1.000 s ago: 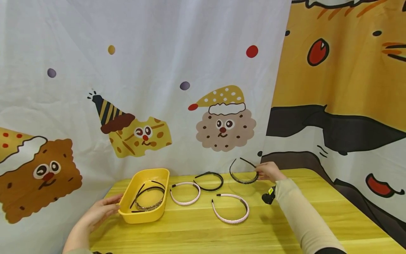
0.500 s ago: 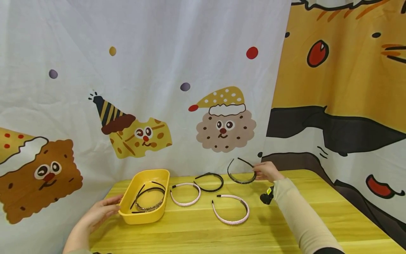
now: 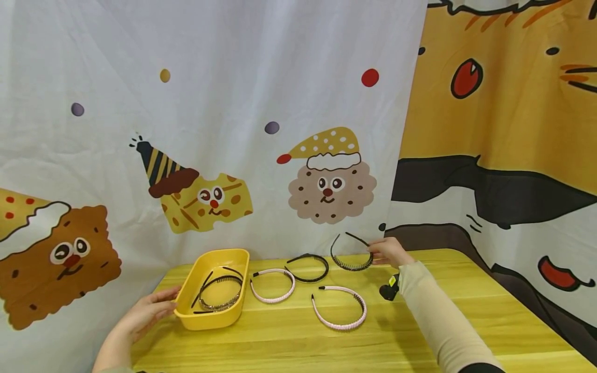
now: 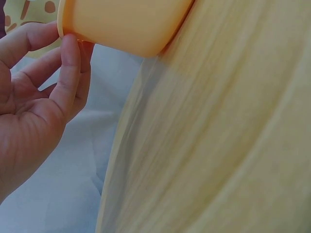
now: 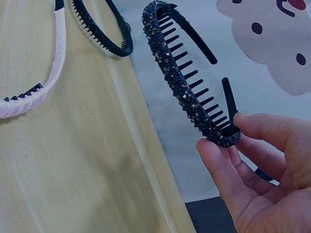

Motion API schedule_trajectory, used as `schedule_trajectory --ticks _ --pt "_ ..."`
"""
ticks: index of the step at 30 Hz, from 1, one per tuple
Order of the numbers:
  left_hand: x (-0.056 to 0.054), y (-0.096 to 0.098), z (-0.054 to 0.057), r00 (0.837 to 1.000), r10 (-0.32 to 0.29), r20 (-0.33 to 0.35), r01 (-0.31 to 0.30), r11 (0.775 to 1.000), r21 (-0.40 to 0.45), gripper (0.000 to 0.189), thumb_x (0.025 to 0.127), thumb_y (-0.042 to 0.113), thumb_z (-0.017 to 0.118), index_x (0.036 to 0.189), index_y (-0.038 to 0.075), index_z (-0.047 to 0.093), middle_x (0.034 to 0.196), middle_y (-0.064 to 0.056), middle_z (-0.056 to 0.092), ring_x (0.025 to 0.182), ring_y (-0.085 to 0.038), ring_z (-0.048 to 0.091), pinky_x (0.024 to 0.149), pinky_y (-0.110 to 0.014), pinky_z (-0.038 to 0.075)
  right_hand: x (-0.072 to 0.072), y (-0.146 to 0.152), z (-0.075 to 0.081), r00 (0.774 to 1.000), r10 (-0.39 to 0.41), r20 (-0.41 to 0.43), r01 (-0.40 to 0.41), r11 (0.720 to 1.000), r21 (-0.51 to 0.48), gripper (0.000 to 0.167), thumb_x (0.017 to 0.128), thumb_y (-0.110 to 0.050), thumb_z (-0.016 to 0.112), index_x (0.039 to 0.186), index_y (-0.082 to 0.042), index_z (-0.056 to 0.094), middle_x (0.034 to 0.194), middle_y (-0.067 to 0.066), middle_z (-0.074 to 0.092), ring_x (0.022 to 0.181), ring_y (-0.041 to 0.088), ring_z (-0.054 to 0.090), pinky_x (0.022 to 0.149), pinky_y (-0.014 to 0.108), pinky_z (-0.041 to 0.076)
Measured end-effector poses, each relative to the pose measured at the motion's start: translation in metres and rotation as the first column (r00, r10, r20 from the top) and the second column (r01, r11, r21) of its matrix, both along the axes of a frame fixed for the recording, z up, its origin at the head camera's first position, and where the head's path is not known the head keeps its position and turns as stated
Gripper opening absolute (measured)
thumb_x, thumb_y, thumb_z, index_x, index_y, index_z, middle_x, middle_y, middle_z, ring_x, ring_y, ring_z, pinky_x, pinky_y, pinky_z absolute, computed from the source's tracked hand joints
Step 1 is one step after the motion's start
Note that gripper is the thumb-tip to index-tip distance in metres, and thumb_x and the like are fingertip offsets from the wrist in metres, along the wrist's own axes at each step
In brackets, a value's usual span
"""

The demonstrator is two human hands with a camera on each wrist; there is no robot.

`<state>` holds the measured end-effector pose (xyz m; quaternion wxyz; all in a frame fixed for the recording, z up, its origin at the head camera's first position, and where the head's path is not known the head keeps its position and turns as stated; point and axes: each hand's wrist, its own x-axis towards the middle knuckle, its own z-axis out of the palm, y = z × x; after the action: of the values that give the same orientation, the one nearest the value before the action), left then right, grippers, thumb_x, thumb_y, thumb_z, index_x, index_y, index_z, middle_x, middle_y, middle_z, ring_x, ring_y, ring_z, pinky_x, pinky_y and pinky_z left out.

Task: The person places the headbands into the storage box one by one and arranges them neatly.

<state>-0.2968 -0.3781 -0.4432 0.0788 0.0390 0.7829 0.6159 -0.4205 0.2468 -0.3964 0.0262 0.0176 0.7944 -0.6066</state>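
Between thumb and fingers my right hand (image 3: pixel 391 250) pinches one side of a black beaded headband (image 5: pixel 180 82) with comb teeth inside. The headband is held up off the table at the back right. At the table's left side my left hand (image 3: pixel 148 311) holds the rim of a yellow plastic basket (image 4: pixel 121 24), thumb and fingertips at its edge. Inside the basket lie dark headbands (image 3: pixel 223 306), one with a glittery band; they overlap, so I cannot tell how many.
On the wooden table (image 3: pixel 280 349) lie a pink headband (image 3: pixel 275 299) beside the basket, a black headband (image 3: pixel 308 280) behind it, and another pink headband (image 3: pixel 345 326) nearer the front. A white printed curtain (image 3: pixel 224 103) hangs behind the table.
My right hand has moved slightly left with the black beaded headband. The left hand, the basket and the headbands on the table have stayed put.
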Motion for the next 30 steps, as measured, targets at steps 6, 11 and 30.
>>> schedule_trajectory --ticks 6,11,30 --pt "0.003 0.003 0.002 1.000 0.002 -0.017 -0.002 1.000 -0.013 0.068 0.096 0.009 0.058 0.146 -0.016 0.019 0.146 -0.034 0.031 0.107 -0.006 0.056 0.090 -0.025 0.049 0.001 -0.006 0.001 1.000 0.015 -0.003 -0.015 1.000 0.010 0.047 0.091 -0.005 0.063 0.131 0.018 0.049 0.109 0.023 0.063 0.093 0.034 0.064 0.074 0.041 0.058" --pt "0.005 0.005 0.003 1.000 0.011 -0.010 -0.011 1.000 0.000 0.067 0.096 0.008 0.058 0.147 -0.015 0.019 0.147 -0.035 0.029 0.107 -0.004 0.056 0.090 -0.026 0.049 0.000 -0.010 0.001 1.000 0.022 0.001 -0.022 1.000 0.004 0.046 0.091 -0.004 0.062 0.130 0.018 0.049 0.108 0.023 0.063 0.097 0.039 0.062 0.081 0.046 0.056" --pt "0.001 -0.001 -0.001 1.000 -0.021 -0.009 0.022 1.000 0.006 0.069 0.097 0.011 0.058 0.148 -0.014 0.018 0.147 -0.032 0.031 0.105 0.000 0.055 0.091 -0.024 0.048 -0.006 -0.027 -0.001 0.997 0.071 0.022 -0.070 0.997 -0.011 0.045 0.092 -0.004 0.062 0.129 0.017 0.050 0.108 0.022 0.063 0.090 0.028 0.064 0.074 0.039 0.058"
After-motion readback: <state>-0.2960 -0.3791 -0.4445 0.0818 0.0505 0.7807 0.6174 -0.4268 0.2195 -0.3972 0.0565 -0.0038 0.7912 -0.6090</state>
